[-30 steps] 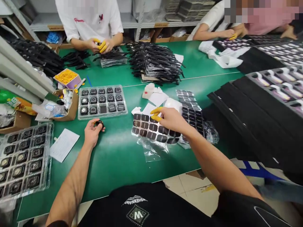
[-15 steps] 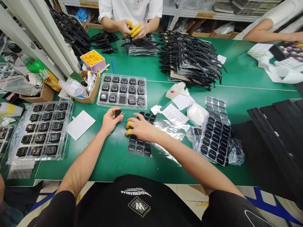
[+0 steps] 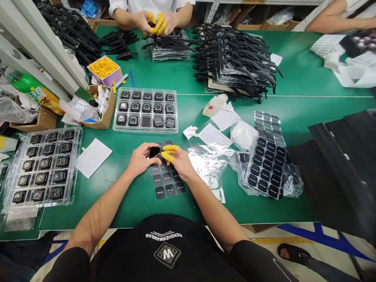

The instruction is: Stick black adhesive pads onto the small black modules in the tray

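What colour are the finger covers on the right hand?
The finger covers are yellow, clearest in the head view.

Partly out of sight at the bench [image 3: 132, 211]: a small dark piece [image 3: 154, 152], its edge behind the fingers of the left hand [image 3: 141, 158], and a sheet of dark labels [image 3: 167, 179], its upper part beneath both hands.
Too close to call, any contact between piece and right hand [image 3: 179, 160]. Too small to read, the writing on the paper slip [image 3: 94, 157]. Cut by the top edge, a co-worker [image 3: 155, 6] opposite; masked by fingers, the item [image 3: 152, 24] held there. Blurred at upper right, dark goods [image 3: 362, 43]; cropped by the right edge, black panels [image 3: 349, 145].
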Motion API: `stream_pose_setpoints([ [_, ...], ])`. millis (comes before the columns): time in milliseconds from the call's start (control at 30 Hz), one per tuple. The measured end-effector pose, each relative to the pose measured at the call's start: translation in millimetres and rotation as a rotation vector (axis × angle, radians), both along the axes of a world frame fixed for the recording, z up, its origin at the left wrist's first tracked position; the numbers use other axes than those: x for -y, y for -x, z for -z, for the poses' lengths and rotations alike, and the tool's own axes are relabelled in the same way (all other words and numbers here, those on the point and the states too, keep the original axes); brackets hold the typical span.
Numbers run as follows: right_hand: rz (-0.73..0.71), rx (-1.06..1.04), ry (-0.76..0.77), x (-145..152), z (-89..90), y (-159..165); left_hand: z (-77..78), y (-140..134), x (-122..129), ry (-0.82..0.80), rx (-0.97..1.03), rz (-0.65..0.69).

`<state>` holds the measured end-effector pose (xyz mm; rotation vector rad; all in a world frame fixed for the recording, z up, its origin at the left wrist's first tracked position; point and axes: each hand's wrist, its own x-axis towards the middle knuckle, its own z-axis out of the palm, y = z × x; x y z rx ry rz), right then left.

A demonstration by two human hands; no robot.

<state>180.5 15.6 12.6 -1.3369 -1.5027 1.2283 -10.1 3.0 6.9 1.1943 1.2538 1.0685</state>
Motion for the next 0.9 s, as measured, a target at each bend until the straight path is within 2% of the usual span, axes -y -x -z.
stream_pose_setpoints([
  [67,0.137,0.021,-0.043,2,-9.0,-23,-1.2,0,0,0.090,0.090,0.017],
  [167,0.303,0.128,-0.130,3,-21.7,-80,-3.5,1,-2,0.181,0.163,-0.009],
  [200,0.271,0.213,-0.160,2,-24.9,-100,-4.1,1,-2,0.188,0.163,-0.019],
  [300,-0.166,0.523,-0.268,-6,-32.0,-140,-4.9,0,-3,0.178,0.131,-0.036],
  [333,-0.250,0.573,-0.300,-12,-33.8,-144,-4.8,-1,-3,0.170,0.114,-0.042],
  [433,-0.185,0.630,-0.354,-38,-39.0,-132,-4.1,-2,-1,0.129,0.066,-0.071],
  [467,-0.202,0.662,-0.342,-47,-40.9,-125,-4.1,-2,-1,0.116,0.056,-0.081],
  [567,-0.486,0.723,-0.248,-62,-45.6,-112,-4.5,-2,-1,0.090,0.038,-0.094],
  [600,-0.521,0.729,-0.240,-61,-46.4,-113,-4.5,-1,-1,0.088,0.035,-0.091],
  [733,-0.379,0.752,-0.255,-30,-45.9,-136,-2.6,0,-3,0.091,0.035,-0.087],
  [867,-0.604,0.640,-0.141,5,-42.4,-158,1.0,0,-5,0.101,0.054,-0.090],
  [900,-0.591,0.636,-0.127,12,-39.1,-158,1.6,0,-6,0.103,0.059,-0.089],
])
